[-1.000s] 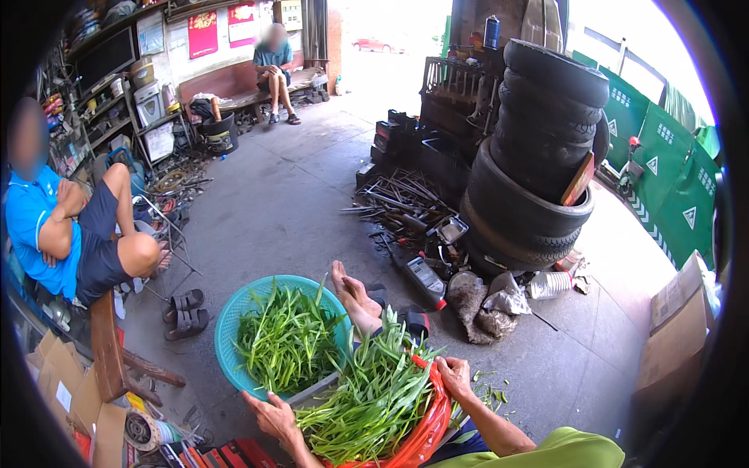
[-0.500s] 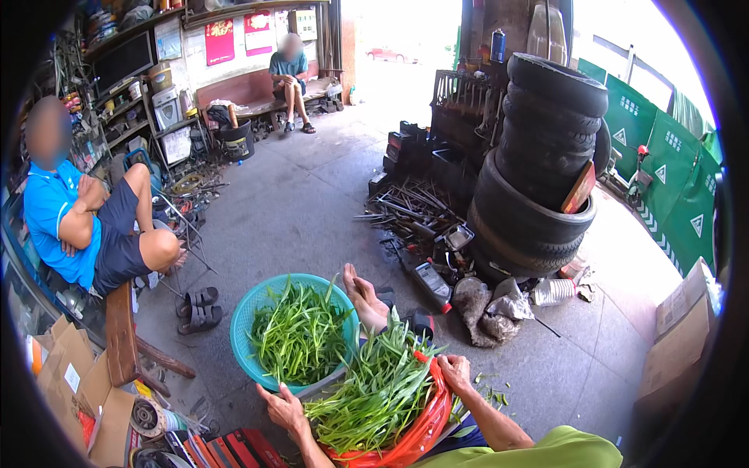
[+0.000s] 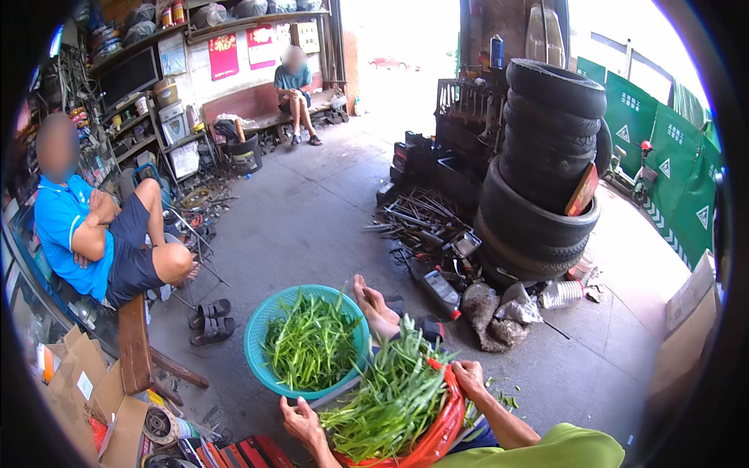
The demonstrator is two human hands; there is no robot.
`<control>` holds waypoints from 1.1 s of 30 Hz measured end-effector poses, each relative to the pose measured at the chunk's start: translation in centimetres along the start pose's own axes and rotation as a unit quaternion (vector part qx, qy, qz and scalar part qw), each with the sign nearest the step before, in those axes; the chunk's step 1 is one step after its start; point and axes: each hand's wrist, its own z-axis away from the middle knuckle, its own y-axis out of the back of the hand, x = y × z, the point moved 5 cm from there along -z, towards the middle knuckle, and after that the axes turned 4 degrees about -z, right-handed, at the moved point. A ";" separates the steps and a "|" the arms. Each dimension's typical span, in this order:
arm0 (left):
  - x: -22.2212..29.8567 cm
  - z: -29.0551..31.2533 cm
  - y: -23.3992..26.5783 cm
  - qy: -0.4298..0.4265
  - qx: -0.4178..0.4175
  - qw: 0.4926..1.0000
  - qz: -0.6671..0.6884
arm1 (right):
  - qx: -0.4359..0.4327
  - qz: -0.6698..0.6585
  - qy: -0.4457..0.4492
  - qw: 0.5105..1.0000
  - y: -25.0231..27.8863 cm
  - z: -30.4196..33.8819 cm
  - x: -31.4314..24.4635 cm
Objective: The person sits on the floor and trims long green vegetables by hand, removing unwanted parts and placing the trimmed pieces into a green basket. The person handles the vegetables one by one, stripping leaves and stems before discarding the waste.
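A red plastic bag (image 3: 446, 435) lies on my lap, heaped with long-stemmed leafy greens (image 3: 388, 405). My right hand (image 3: 469, 381) is closed on the bag's upper right edge. At the left side of the heap is my left hand (image 3: 303, 421), its thumb and fingers apart, with nothing visible in it. Its fingertips are close to the near rim of a turquoise plastic colander (image 3: 251, 351); whether they touch it I cannot tell. Shorter pieces of greens (image 3: 312, 342) fill much of the colander. My bare feet (image 3: 376, 306) are just beyond the bag.
Bits of green (image 3: 505, 396) are scattered right of my right hand. Stacked tyres (image 3: 538, 226), metal tools (image 3: 425, 222) and a grey bottle (image 3: 441, 292) stand ahead right. A person in blue (image 3: 66, 226) sits left on a wooden bench (image 3: 134, 343); another person (image 3: 295, 86) sits far back. Cardboard boxes (image 3: 90, 374) are near left.
The whole view has shifted, so things appear slightly farther right and lower. My right hand keeps its hold on the bag, and my left hand stays by the colander rim.
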 end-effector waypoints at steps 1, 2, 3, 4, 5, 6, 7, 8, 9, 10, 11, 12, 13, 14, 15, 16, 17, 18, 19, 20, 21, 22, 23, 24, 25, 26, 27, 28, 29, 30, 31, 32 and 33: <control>1.0 0.2 0.5 0.015 -0.016 1.000 0.018 | 0.008 0.004 -0.015 1.000 0.5 0.1 0.0; 0.6 0.1 0.0 0.010 -0.018 1.000 0.016 | 0.012 -0.016 -0.015 1.000 0.5 0.0 -0.1; 0.2 0.0 -0.4 0.004 -0.020 1.000 0.014 | 0.015 -0.036 -0.014 0.999 0.3 -0.1 -0.2; 0.2 0.2 -0.6 0.004 -0.024 0.999 0.022 | 0.015 -0.017 -0.008 1.000 0.6 -0.2 -0.3; 0.3 0.5 -0.7 0.003 -0.028 0.999 0.029 | 0.015 0.002 -0.002 1.000 0.8 -0.4 -0.5; 0.4 0.7 -0.9 0.001 -0.032 0.999 0.037 | 0.016 0.020 0.005 1.000 1.1 -0.6 -0.7; 0.4 0.8 -1.0 0.003 -0.037 0.999 0.031 | 0.016 0.012 -0.001 1.000 1.1 -0.6 -0.4; 0.5 1.0 -1.2 0.004 -0.041 0.999 0.025 | 0.017 0.004 -0.006 1.000 1.2 -0.7 0.1; 0.7 1.2 -1.3 0.005 -0.046 0.999 0.019 | 0.018 -0.004 -0.011 1.000 1.2 -0.8 0.5; 0.8 1.3 -1.3 -0.011 -0.052 0.999 -0.002 | 0.012 -0.001 -0.022 1.000 1.4 -0.5 0.1; 0.8 1.3 -1.1 -0.015 -0.049 0.999 0.001 | 0.017 0.002 -0.019 1.000 1.1 -0.7 0.7; 0.9 1.4 -1.0 -0.019 -0.046 0.999 0.005 | 0.016 0.013 -0.019 1.000 1.0 -0.6 0.6; 1.0 1.2 -1.0 -0.025 -0.039 0.999 0.014 | 0.017 0.021 -0.013 1.000 1.0 -0.7 -0.1; 1.0 1.1 -1.0 -0.039 -0.036 0.998 0.017 | 0.016 0.022 -0.015 1.000 1.0 -0.5 -0.1; 0.7 1.4 -1.0 -0.029 -0.046 0.998 0.011 | 0.016 0.022 -0.016 0.999 1.0 -0.4 0.2; 0.7 1.6 -0.7 -0.022 -0.053 0.998 0.004 | 0.015 0.020 -0.017 1.000 0.9 -0.3 0.0; 0.7 1.7 -0.6 -0.014 -0.061 0.998 -0.003 | 0.015 0.011 -0.014 1.000 0.8 -0.2 -0.3; 0.8 1.5 -0.5 -0.009 -0.053 0.999 0.000 | 0.014 0.002 -0.011 1.000 0.7 -0.2 -0.7; 0.8 1.6 -0.6 -0.013 -0.051 0.999 0.000 | 0.014 -0.002 -0.014 1.000 0.8 0.2 -0.6; 0.8 1.6 -0.7 -0.018 -0.049 0.999 -0.001 | 0.005 0.007 -0.016 1.000 0.7 0.0 -0.3; 0.7 1.6 -0.8 -0.022 -0.047 0.999 -0.001 | 0.008 -0.004 -0.018 1.000 0.9 0.0 -0.3; 0.8 1.6 -0.7 -0.018 -0.058 0.998 -0.012 | 0.010 -0.002 -0.019 1.000 0.8 -0.1 0.1; 0.8 1.5 -0.8 -0.023 -0.058 0.998 -0.012 | 0.012 0.000 -0.020 1.000 0.8 -0.1 0.4; 0.8 1.5 -0.8 -0.028 -0.057 0.998 -0.011 | 0.007 -0.003 -0.017 1.000 0.6 -0.3 0.4; 0.6 1.8 -0.7 -0.028 -0.061 0.998 -0.013 | 0.001 -0.001 -0.018 1.000 0.7 -0.1 0.4; 0.6 1.8 -0.6 -0.033 -0.061 0.997 -0.029 | -0.005 0.000 -0.019 1.000 0.9 0.0 0.5; 0.7 1.8 -0.7 -0.028 -0.062 0.997 -0.024 | -0.007 -0.005 -0.018 1.000 0.9 -0.2 0.8; 1.2 1.6 -0.7 -0.022 -0.063 0.998 -0.020 | -0.010 -0.012 -0.017 1.000 0.7 -0.6 0.9; 1.4 1.6 -0.7 -0.017 -0.064 0.998 -0.015 | -0.012 -0.018 -0.017 1.000 0.7 -0.7 1.1; 1.3 1.8 -0.6 -0.016 -0.069 0.997 -0.022 | -0.004 -0.030 -0.024 0.999 0.7 -0.3 1.3; 1.3 1.7 -0.6 -0.021 -0.069 0.997 -0.021 | -0.005 -0.029 -0.027 0.999 0.7 -0.1 0.8; 1.2 1.7 -0.5 -0.025 -0.068 0.997 -0.021 | -0.006 -0.027 -0.029 0.999 0.7 0.1 0.2; 1.1 1.7 -0.5 -0.030 -0.068 0.997 -0.020 | -0.007 -0.026 -0.031 0.999 0.7 0.3 -0.1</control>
